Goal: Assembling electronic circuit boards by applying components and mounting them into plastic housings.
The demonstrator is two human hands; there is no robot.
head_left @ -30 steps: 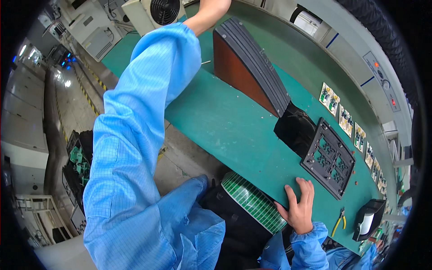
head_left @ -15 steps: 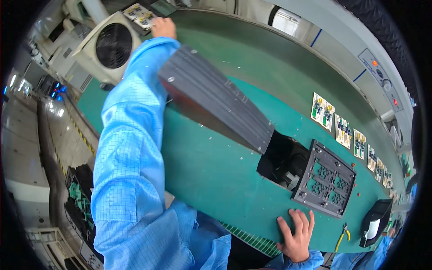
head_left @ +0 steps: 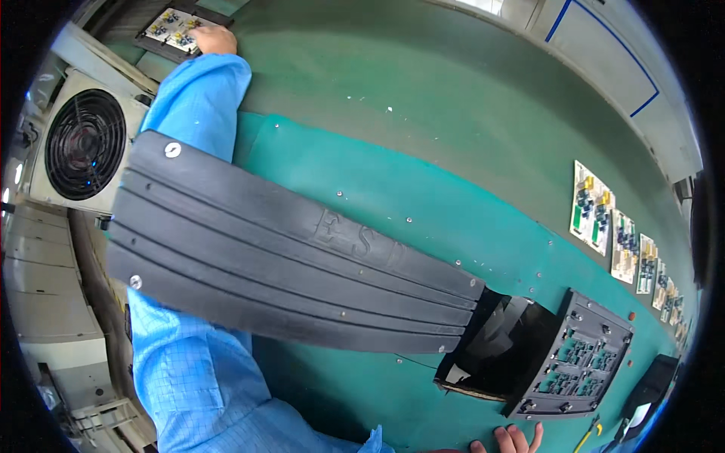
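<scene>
Green workbench [head_left: 362, 166] under it all, and the dark ribbed ramp [head_left: 302, 264] blocks the middle of the left sleeve [head_left: 198, 106] — arm passes behind it in this view. Fan unit [head_left: 84, 143] off left. Slotted black fixture [head_left: 593, 318] sits near the right hand [head_left: 515, 439], probably for easy reach; those fingertips are slightly spread, nothing between them. Far left, a black carrier [head_left: 161, 50] likely keeps the circuit-board panel [head_left: 172, 27] flat. Left hand's [head_left: 215, 40] fingers overlap its right edge — can't tell if they're pinching. 1 row of boards [head_left: 624, 245] lines the right.
</scene>
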